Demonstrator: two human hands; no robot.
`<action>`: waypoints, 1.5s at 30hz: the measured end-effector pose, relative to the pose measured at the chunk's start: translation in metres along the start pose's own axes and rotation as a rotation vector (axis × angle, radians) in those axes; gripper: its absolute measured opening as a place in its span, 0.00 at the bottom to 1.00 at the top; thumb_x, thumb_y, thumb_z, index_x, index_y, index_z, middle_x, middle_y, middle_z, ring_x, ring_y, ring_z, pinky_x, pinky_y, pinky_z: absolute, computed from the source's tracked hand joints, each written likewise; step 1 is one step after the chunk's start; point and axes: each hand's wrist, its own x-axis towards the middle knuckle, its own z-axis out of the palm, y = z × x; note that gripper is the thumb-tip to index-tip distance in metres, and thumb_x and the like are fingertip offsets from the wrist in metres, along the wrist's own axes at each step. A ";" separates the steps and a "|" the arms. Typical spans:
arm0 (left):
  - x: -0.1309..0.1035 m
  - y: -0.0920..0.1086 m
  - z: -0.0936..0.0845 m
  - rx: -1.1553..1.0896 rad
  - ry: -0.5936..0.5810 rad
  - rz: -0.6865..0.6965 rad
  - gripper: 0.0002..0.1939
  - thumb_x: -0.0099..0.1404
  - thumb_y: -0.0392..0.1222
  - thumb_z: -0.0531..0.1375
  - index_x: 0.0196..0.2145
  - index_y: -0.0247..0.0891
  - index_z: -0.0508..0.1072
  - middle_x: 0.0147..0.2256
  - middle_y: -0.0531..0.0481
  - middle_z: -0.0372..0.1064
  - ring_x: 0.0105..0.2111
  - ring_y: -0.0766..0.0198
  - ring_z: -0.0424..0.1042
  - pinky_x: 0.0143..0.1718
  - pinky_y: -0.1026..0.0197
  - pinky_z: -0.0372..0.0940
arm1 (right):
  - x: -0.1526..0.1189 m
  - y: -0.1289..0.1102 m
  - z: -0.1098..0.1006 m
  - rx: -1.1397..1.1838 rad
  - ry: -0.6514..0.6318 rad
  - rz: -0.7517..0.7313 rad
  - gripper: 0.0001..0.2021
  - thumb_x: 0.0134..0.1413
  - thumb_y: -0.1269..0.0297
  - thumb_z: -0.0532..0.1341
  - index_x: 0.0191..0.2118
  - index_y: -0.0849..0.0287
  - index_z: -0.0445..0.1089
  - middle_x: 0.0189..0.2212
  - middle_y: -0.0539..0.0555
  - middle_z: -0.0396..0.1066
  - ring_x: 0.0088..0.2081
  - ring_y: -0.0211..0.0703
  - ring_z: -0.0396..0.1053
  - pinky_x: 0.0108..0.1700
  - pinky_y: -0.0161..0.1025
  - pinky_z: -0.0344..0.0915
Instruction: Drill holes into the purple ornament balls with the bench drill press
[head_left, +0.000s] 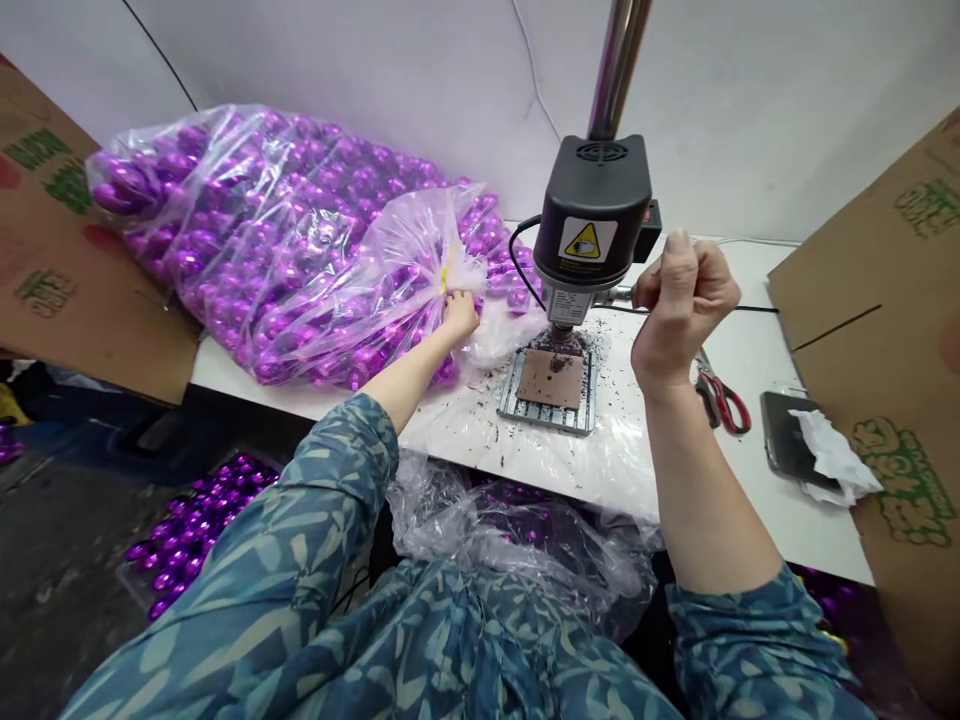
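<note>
A large clear plastic bag (300, 235) full of shiny purple balls lies on the left of the white table. Its neck is gathered by a yellow tie, and my left hand (460, 314) is closed on the plastic just below it. Whether a ball is also in those fingers is hidden. To the right stands a black bench drill press (592, 210) with a yellow warning label. My right hand (684, 305) is a fist around the end of its metal lever (619, 294). Below the chuck, a brown square board (551, 379) rests on the slotted metal base (517, 405).
Dark shavings surround the base. Red-handled scissors (726, 402) and a black phone-like object (791, 440) under crumpled tissue (832, 455) lie right. Cardboard boxes (885, 330) flank the table. An open plastic bag (517, 540) hangs at the front edge; purple balls (202, 520) sit lower left.
</note>
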 end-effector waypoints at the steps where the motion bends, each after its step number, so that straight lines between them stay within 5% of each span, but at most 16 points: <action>1: -0.001 0.000 0.002 0.015 0.019 -0.005 0.26 0.68 0.26 0.54 0.63 0.23 0.69 0.70 0.19 0.58 0.72 0.33 0.59 0.71 0.34 0.58 | -0.001 -0.001 -0.001 0.010 0.000 0.001 0.33 0.62 0.35 0.57 0.23 0.58 0.46 0.16 0.45 0.49 0.18 0.28 0.49 0.23 0.36 0.51; 7: -0.014 0.000 -0.007 0.109 0.179 0.193 0.35 0.74 0.36 0.56 0.76 0.40 0.57 0.80 0.36 0.40 0.81 0.37 0.32 0.78 0.30 0.37 | -0.001 -0.005 -0.003 0.073 0.014 -0.004 0.31 0.60 0.43 0.63 0.21 0.59 0.49 0.15 0.45 0.51 0.17 0.28 0.51 0.21 0.37 0.48; 11: -0.018 -0.010 -0.040 0.084 0.330 0.193 0.36 0.74 0.39 0.58 0.76 0.44 0.56 0.80 0.42 0.37 0.81 0.39 0.25 0.79 0.29 0.30 | -0.001 -0.007 -0.001 0.097 0.053 -0.017 0.30 0.61 0.45 0.63 0.21 0.60 0.50 0.14 0.44 0.52 0.17 0.27 0.51 0.21 0.36 0.48; 17: -0.026 -0.038 -0.087 -0.053 0.434 0.124 0.45 0.68 0.45 0.68 0.77 0.45 0.53 0.80 0.41 0.36 0.79 0.37 0.17 0.78 0.24 0.33 | 0.000 -0.007 0.002 0.129 0.094 -0.045 0.27 0.61 0.50 0.63 0.22 0.58 0.47 0.14 0.43 0.50 0.16 0.26 0.49 0.19 0.34 0.46; 21: -0.035 -0.049 -0.066 0.005 0.468 0.139 0.46 0.66 0.46 0.70 0.76 0.47 0.56 0.81 0.41 0.34 0.79 0.33 0.19 0.76 0.22 0.23 | 0.003 -0.004 -0.001 0.111 0.073 -0.065 0.25 0.60 0.53 0.63 0.23 0.56 0.49 0.14 0.41 0.49 0.15 0.24 0.49 0.19 0.32 0.49; 27: -0.042 -0.049 -0.016 0.133 0.174 0.255 0.46 0.63 0.38 0.72 0.75 0.50 0.61 0.80 0.40 0.38 0.80 0.29 0.27 0.75 0.21 0.23 | 0.005 -0.001 -0.004 0.067 0.062 -0.085 0.22 0.63 0.55 0.59 0.24 0.55 0.48 0.14 0.40 0.51 0.15 0.23 0.49 0.19 0.30 0.50; 33: -0.034 -0.035 -0.016 0.101 0.159 0.289 0.44 0.68 0.42 0.68 0.77 0.48 0.56 0.79 0.37 0.41 0.80 0.31 0.31 0.76 0.23 0.27 | 0.006 -0.001 -0.004 0.025 0.062 -0.069 0.23 0.62 0.51 0.59 0.24 0.54 0.46 0.14 0.39 0.49 0.15 0.23 0.48 0.19 0.30 0.51; 40: -0.027 -0.027 -0.007 0.115 0.010 0.423 0.31 0.71 0.43 0.66 0.68 0.36 0.68 0.70 0.29 0.61 0.75 0.34 0.55 0.76 0.32 0.50 | 0.006 -0.002 -0.003 0.041 0.088 -0.059 0.21 0.59 0.52 0.60 0.24 0.53 0.48 0.13 0.39 0.50 0.14 0.25 0.49 0.18 0.32 0.51; 45: -0.021 -0.010 -0.004 0.134 0.018 0.414 0.30 0.70 0.39 0.67 0.66 0.32 0.66 0.65 0.27 0.66 0.65 0.39 0.70 0.64 0.41 0.69 | 0.008 -0.004 -0.002 0.051 0.113 -0.042 0.21 0.54 0.50 0.62 0.21 0.51 0.50 0.12 0.40 0.50 0.14 0.27 0.52 0.18 0.36 0.49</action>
